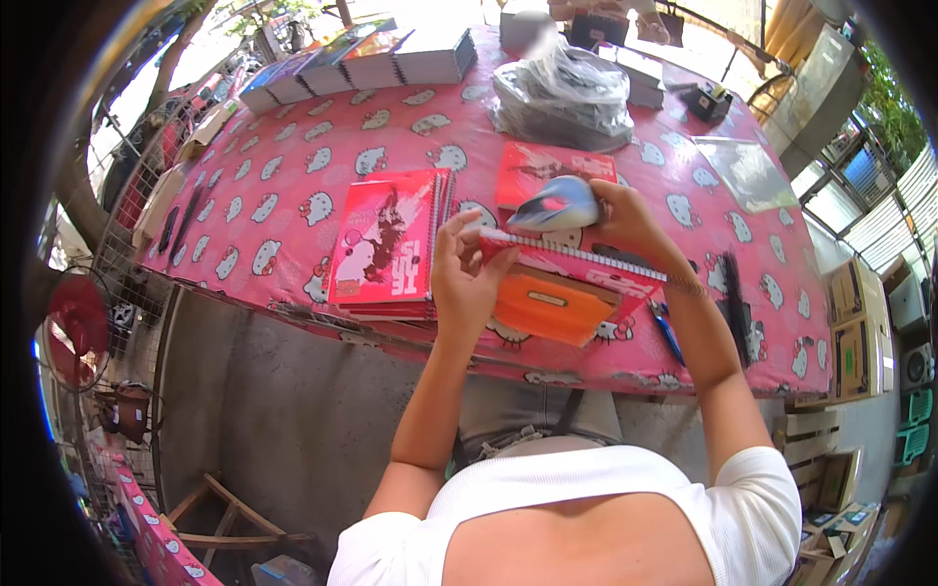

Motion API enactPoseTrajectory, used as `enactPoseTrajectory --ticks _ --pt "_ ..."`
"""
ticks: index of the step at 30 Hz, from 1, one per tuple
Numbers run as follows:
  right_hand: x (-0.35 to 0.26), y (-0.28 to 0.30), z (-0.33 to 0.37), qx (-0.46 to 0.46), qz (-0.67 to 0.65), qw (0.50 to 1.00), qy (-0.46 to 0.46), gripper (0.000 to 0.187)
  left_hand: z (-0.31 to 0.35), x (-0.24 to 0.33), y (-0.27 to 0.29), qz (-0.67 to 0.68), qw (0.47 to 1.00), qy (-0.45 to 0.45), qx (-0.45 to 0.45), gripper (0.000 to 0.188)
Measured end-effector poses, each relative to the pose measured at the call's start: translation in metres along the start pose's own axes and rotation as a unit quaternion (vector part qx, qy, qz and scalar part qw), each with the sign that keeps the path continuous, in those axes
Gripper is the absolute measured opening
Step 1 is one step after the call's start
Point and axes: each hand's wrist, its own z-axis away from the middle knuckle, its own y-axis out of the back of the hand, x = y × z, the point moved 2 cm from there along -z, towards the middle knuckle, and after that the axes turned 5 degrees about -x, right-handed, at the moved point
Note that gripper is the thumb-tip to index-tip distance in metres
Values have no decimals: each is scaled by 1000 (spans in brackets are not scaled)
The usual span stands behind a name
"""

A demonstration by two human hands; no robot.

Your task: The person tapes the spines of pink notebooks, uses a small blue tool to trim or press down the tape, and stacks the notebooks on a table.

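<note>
Outdoors, a desk (293, 210) under a pink cartoon-cat cloth carries a stack of red notebooks (386, 244) at the left and bagged stock (562, 98) farther back. Raised above the near edge, a spiral notebook (572, 269) is pinched by the left hand (469, 278) at its wire corner, steadying it, while the right hand (625, 220) has its grip closed on a curled grey-blue sheet (555, 205) over the binding

I see a pink spiral-bound notebook (576, 269) tilted between both hands, its wire spine uppermost, and a curled, glossy blue-grey sheet (555, 205) just above my right fingers.
</note>
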Motion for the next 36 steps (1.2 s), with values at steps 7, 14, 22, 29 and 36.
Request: enactPoseTrajectory --ticks 7,14,22,29,36 --pt "-21 -3 -5 -99 -220 969 55 47 0 -15 21 49 995 82 41 37" --pt "51 29 19 214 130 950 -185 30 -11 -7 23 72 993 89 15 32" --pt "143 35 106 220 254 936 -102 57 -31 75 -5 -96 959 -265 -32 21" --pt "28 -19 204 129 272 950 -86 50 48 119 -20 -229 903 -352 -96 20" --pt "-66 -6 186 95 -67 993 16 40 67 26 -36 -251 928 -260 -94 23"
